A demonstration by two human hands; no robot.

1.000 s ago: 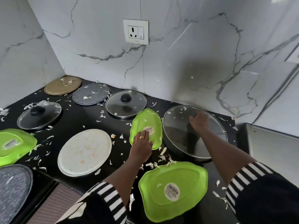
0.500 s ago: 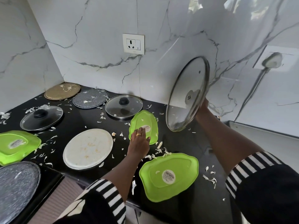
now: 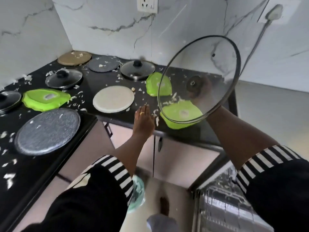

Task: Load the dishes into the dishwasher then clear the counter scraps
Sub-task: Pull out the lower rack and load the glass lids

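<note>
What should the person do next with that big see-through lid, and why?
Probably lower the big glass lid down and to the right, into the dishwasher rack. The right hand grips its knob and holds it tilted in the air above the counter, and the rack lies open just below that arm. The left hand is open and holds nothing.

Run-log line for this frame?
right hand: holds large glass lid raised | left hand: open by counter edge | scraps: uncleared

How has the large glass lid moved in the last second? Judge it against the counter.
Yes. The large glass lid lay flat on the black counter; now the right hand holds it tilted up above the counter's right end.
</note>
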